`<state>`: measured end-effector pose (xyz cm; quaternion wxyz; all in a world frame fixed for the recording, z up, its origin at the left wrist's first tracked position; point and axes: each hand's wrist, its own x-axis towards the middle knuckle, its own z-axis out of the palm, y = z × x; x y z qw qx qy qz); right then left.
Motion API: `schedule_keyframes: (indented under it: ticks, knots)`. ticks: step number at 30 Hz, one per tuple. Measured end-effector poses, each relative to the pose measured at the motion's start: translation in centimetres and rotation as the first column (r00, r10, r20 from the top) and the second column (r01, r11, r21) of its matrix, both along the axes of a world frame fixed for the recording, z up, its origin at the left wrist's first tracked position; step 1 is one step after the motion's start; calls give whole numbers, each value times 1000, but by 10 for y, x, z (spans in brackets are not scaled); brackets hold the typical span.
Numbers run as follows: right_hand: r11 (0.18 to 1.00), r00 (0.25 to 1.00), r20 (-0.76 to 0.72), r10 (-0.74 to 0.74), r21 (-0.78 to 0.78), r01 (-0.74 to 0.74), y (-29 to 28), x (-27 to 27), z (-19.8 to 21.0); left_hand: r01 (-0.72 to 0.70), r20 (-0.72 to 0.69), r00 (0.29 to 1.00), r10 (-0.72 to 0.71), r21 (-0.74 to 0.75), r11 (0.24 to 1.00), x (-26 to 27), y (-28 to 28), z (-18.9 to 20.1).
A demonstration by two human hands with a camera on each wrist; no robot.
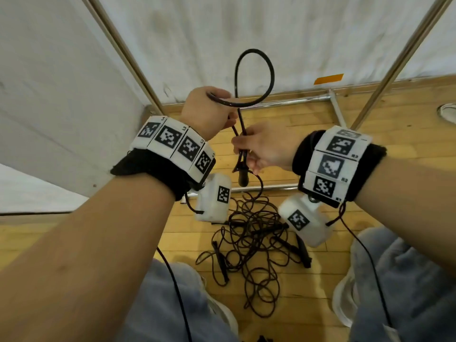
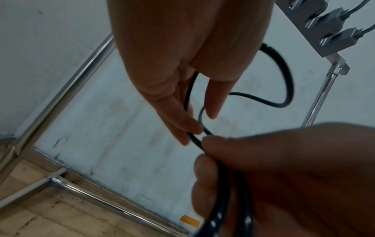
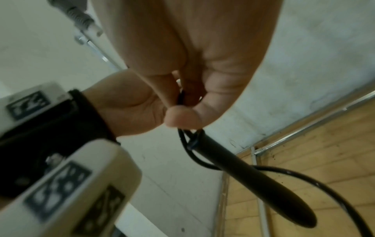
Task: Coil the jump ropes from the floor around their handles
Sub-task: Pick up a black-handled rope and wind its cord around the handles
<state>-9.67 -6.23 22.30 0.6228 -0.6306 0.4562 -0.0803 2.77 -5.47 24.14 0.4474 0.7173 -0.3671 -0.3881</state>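
Observation:
A black jump rope rises in a loop (image 1: 271, 70) in front of the white sheet. My left hand (image 1: 228, 114) holds the loop's lower end, with the cord pinched between thumb and fingers (image 2: 190, 128). Just below it, my right hand (image 1: 244, 150) pinches the cord at the top of a black handle (image 3: 253, 184). The handle (image 1: 243, 180) hangs down under that fist. From there the cord drops to a tangled pile of ropes (image 1: 251, 243) on the wooden floor, where more black handles (image 1: 220, 265) lie.
Metal frame tubes (image 1: 278, 103) and white sheets (image 1: 61, 95) close in the corner ahead. Orange tape (image 1: 328, 79) marks the sheet. A power strip (image 2: 316, 24) hangs on the frame. My knees in grey trousers (image 1: 407, 280) and white shoes (image 1: 343, 302) flank the pile.

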Motion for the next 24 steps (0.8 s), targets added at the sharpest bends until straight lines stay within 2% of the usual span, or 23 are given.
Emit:
schedule_keyframes:
  ticks: [2, 4, 6, 8, 9, 11, 13, 16, 19, 22, 24]
  knots:
    - [972, 972, 113, -204, 138, 188, -2, 1, 6, 67, 122, 989, -80, 113, 991, 5, 3, -1]
    - [921, 902, 239, -361, 245, 303, -5, -2, 13, 153, 197, 959, -205, 252, 956, 8, 13, 1]
    - [864, 814, 328, -479, 338, 373, -10, -7, 20, 268, 79, 950, -301, 287, 920, 7, 23, 5]
    - [819, 745, 369, -555, 397, 414, -15, -12, 27, 338, -60, 941, -333, 222, 915, 0, 33, 9]
    - [809, 731, 375, -570, 411, 419, -17, -15, 29, 363, -63, 932, -357, 185, 913, -3, 36, 10]
    - [816, 743, 371, -556, 413, 405, -19, -20, 34, 408, 71, 904, -422, 150, 900, -11, 38, 11]
    - [830, 758, 380, -530, 416, 372, -20, -24, 38, 393, 187, 895, -406, 105, 914, -21, 38, 10]
    - [848, 751, 416, -514, 378, 371, -19, -25, 46, 333, 226, 918, -327, 10, 943, -32, 34, 9]
    - [877, 768, 424, -479, 260, 404, -17, -24, 45, 273, 200, 946, -256, -58, 960, -35, 27, 11]
    - [937, 865, 367, -342, 59, 346, -15, -20, 40, 133, 80, 989, -125, -112, 985, -31, 22, 18]
    - [956, 939, 275, -205, -148, 252, -13, -18, 37, 29, 0, 1000, -29, -133, 991, -27, 20, 23]
